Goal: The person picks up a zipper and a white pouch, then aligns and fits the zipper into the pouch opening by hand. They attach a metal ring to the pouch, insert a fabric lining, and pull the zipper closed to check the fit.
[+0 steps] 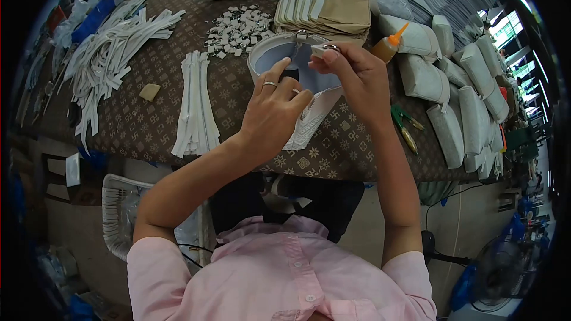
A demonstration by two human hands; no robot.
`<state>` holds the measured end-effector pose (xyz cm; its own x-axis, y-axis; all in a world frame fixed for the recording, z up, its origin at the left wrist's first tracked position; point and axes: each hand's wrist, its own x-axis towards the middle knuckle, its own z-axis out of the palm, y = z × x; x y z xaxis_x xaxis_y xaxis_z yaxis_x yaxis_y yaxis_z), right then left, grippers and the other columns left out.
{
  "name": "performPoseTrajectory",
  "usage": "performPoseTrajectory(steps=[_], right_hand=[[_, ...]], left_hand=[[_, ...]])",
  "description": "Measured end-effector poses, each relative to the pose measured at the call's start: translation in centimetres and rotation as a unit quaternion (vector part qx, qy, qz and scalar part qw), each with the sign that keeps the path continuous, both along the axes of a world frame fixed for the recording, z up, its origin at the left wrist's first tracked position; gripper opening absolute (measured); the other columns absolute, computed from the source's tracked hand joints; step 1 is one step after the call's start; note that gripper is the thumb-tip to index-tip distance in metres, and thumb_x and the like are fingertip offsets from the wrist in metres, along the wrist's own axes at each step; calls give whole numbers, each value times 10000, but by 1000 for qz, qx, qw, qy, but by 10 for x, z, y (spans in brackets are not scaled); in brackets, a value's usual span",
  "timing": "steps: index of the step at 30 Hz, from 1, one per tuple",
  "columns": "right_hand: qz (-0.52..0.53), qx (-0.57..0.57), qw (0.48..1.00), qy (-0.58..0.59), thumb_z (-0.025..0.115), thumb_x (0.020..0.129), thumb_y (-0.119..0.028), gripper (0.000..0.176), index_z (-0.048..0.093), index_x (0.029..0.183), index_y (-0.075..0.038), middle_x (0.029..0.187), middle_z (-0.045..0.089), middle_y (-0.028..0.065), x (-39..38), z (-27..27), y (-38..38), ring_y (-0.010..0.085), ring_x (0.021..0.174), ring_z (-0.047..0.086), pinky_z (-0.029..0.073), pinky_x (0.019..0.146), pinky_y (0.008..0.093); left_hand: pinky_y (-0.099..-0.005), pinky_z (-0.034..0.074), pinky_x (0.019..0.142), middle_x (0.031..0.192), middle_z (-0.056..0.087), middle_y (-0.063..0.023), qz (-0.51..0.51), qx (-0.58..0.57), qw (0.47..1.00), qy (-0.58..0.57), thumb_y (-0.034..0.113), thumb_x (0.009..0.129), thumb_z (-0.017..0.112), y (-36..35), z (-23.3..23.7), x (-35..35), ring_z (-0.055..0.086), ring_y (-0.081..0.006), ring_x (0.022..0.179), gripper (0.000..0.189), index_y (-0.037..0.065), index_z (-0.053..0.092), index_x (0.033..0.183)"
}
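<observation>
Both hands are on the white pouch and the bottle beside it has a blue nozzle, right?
No: the head view shows the bottle has an orange nozzle. The left hand and right hand are on the white pouch, with the bottle beside it.

Head-worn view, close, down onto table (138, 126).

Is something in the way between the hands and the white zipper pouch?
Nothing visible. The left hand grips the white zipper pouch, and the right hand pinches a small piece at its edge.
</observation>
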<state>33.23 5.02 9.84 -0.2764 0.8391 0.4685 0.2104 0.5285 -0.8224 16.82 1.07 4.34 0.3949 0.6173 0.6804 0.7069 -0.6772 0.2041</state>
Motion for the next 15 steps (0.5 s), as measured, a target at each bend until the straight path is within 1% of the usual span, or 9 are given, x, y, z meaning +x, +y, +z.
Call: performPoseTrajectory(steps=[2, 4, 6, 7, 9, 10, 12, 13, 15], right_hand=[[-21, 23, 999, 33, 561, 885, -90, 156, 619, 959, 35, 812, 665, 80, -6, -10, 8, 112, 757, 654, 509, 654, 243], [-34, 22, 999, 12, 550, 901, -100, 179, 616, 992, 39, 835, 664, 84, -10, -19, 9, 124, 783, 655, 511, 681, 245], [-45, 20, 999, -10, 540, 917, -111, 202, 614, 1024, 44, 858, 662, 87, -10, -24, 8, 137, 809, 655, 514, 707, 248], [-44, 13, 998, -33, 541, 915, -109, 195, 618, 1011, 42, 849, 662, 83, -10, -24, 7, 129, 795, 651, 513, 700, 244], [-41, 10, 997, -57, 543, 913, -108, 187, 623, 997, 39, 839, 661, 79, -7, -19, 10, 121, 780, 648, 511, 693, 240], [-20, -26, 997, -70, 544, 909, -105, 181, 627, 978, 41, 821, 658, 73, -4, -17, 11, 111, 747, 636, 506, 674, 233], [-3, -64, 995, -79, 545, 904, -101, 175, 631, 958, 42, 803, 655, 68, -1, -10, 10, 100, 713, 625, 501, 656, 226], [6, -79, 990, -116, 548, 898, -100, 171, 632, 941, 42, 782, 648, 62, -1, -3, 9, 93, 691, 610, 493, 643, 225], [16, -95, 984, -152, 550, 891, -98, 167, 634, 925, 43, 761, 640, 55, 1, -2, 10, 86, 669, 594, 485, 629, 223]], left_hand=[[-476, 306, 989, 966, 561, -122, 5, 12, 1000, -2, -2, 748, 562, -1, -4, 1, 405, -390, 1208, 160, 59, 622, 883], [-477, 307, 992, 967, 558, -124, 11, 26, 1000, -5, -3, 744, 564, -2, 2, 2, 396, -395, 1215, 167, 64, 621, 885], [-438, 317, 974, 945, 561, -118, 46, 53, 998, -1, 13, 727, 587, -5, 12, 0, 464, -339, 1151, 184, 51, 620, 904], [-438, 317, 974, 945, 561, -118, 45, 48, 998, -1, 13, 727, 587, -4, 9, -1, 464, -339, 1151, 184, 51, 620, 904], [-414, 347, 902, 940, 585, -93, -35, -12, 999, -7, 21, 760, 578, 0, 3, -4, 539, -256, 983, 191, 6, 632, 943], [-414, 347, 902, 940, 585, -93, -36, -12, 999, -7, 21, 760, 578, 1, 1, -4, 539, -256, 983, 191, 6, 632, 943], [-366, 321, 906, 925, 587, -110, -11, -14, 1000, 10, 28, 724, 609, 1, -1, -5, 552, -240, 856, 317, -28, 582, 1034], [-366, 321, 906, 925, 587, -110, -13, -15, 1000, 12, 28, 724, 609, 1, 0, -3, 552, -240, 856, 317, -28, 582, 1034], [-382, 323, 901, 894, 584, -112, 9, -46, 997, -66, 16, 726, 604, -2, 3, 2, 543, -252, 831, 499, -53, 470, 1201]])
